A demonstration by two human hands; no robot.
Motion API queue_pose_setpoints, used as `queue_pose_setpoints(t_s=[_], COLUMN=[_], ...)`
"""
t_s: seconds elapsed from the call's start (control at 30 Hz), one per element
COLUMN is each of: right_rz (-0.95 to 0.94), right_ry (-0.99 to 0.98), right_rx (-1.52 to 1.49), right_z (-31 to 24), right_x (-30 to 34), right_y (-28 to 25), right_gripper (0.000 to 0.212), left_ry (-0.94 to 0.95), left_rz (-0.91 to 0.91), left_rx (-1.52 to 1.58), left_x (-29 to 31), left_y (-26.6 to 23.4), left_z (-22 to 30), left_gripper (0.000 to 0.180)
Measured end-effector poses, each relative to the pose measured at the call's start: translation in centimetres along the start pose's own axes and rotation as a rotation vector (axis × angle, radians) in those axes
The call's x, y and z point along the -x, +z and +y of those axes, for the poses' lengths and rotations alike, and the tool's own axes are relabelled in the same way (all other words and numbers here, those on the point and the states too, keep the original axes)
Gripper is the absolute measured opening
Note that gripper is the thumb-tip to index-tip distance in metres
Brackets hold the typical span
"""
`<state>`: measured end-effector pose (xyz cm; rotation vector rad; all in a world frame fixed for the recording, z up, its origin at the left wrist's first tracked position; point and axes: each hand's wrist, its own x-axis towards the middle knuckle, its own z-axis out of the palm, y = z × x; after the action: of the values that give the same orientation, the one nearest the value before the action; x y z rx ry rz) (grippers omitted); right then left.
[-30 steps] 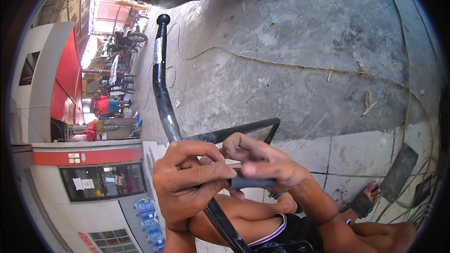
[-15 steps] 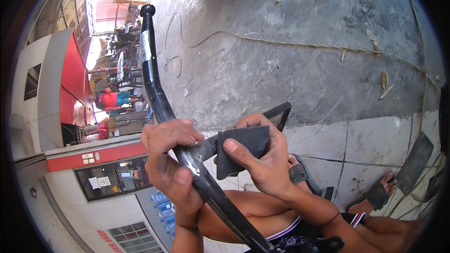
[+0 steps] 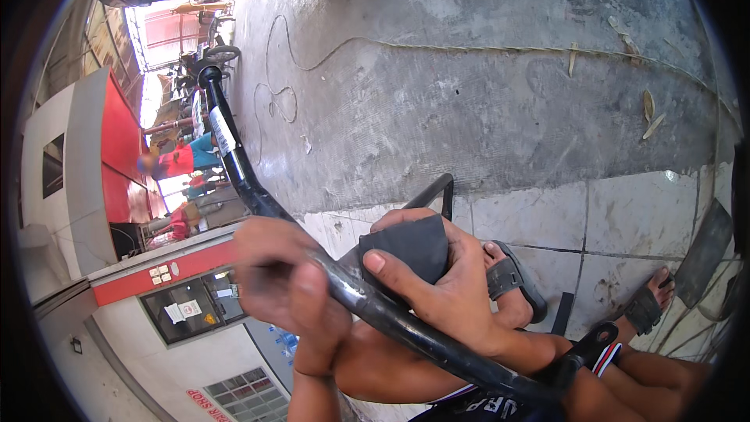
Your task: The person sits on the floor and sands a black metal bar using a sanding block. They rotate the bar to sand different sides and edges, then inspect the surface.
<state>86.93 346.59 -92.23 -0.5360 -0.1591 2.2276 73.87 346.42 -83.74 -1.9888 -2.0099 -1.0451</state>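
Note:
A bent black metal tube (image 3: 391, 316) slants across the middle, from a rounded end at the upper left to a bracketed end over my lap. A white label is stuck near its upper end, and bare metal shows through worn paint near my hands. My right hand (image 3: 461, 301) grips a bent dark grey sheet (image 3: 406, 254), thumb on its face, against a side branch of the tube. Whether the sheet is sandpaper or rubber I cannot make out. At the tube's left side is my left hand (image 3: 293, 289), its fingers smeared by motion.
My sandalled feet (image 3: 512, 285) rest on white floor tiles (image 3: 531, 211). A thin rope (image 3: 484, 49) lies across the concrete beyond. Dark flat strips (image 3: 703, 254) lie at the right. People (image 3: 176, 162) and a motorcycle wheel (image 3: 221, 55) show at the left.
The tube's upper end has swung left and down, and its lower part has shifted right. My left hand, wrapped round the tube before, is now blurred. The right hand still grips the sheet.

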Motion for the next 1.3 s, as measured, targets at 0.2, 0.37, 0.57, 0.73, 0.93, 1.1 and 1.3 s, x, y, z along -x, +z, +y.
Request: queue_pose_setpoints(t_s=[0.2, 0.37, 0.57, 0.73, 0.93, 1.1, 1.3], right_rz=[-0.025, -0.065, -0.156, -0.183, -0.095, -0.181, -0.219], right_ry=[-0.013, -0.093, -0.202, -0.222, -0.038, -0.142, -0.201], right_rx=[0.004, -0.036, 0.035, 0.108, -0.103, 0.133, 0.132], right_z=[-0.2, 0.1, -0.8, -2.1, -2.2, -1.7, -1.3], right_x=[0.1, 0.5, 1.2, 2.5, 3.7, 4.0, 6.0], right_y=[-0.2, 1.5, 4.1, 3.7, -0.4, -1.6, 0.0], right_gripper=[0.029, 0.029, 0.03, 0.035, 0.045, 0.031, 0.023], left_ry=[-1.043, -1.168, -1.17, -1.172, -1.175, -1.116, -1.044], left_rz=[0.114, -0.042, 0.074, 0.062, -0.022, -0.037, 0.057], left_rx=[0.96, 1.43, 1.518, 1.584, 1.736, 1.785, 1.786], left_x=[-2.5, -3.4, -4.7, -4.7, -3.6, -2.6, -1.6], left_y=[-2.8, -4.4, -6.1, -6.4, -5.6, -6.1, -5.6], left_z=[1.7, 1.5, 2.5, 4.1, 5.2, 5.0, 5.8], left_gripper=[0.054, 0.04, 0.036, 0.042, 0.054, 0.057, 0.046])
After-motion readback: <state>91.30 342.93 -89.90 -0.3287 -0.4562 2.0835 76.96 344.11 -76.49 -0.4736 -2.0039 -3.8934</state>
